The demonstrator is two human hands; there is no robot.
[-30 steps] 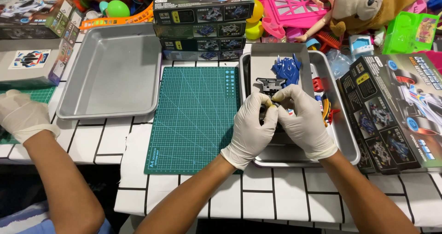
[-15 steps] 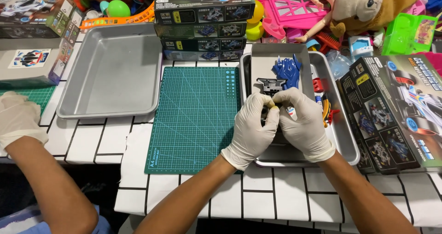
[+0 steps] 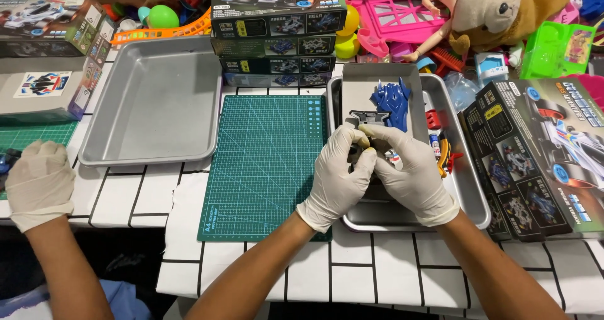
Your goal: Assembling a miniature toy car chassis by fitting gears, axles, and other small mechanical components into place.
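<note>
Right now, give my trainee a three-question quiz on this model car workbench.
1. True or false: both gloved hands, the left hand and right hand, work over the right metal tray.
2. What lies between the two trays? A) green cutting mat B) towel C) laptop
3. What colour is the car body shell lying in the right tray?

Key: 1 true; 2 A; 3 blue. The left metal tray and a co-worker's gloved hand lie further left.
</note>
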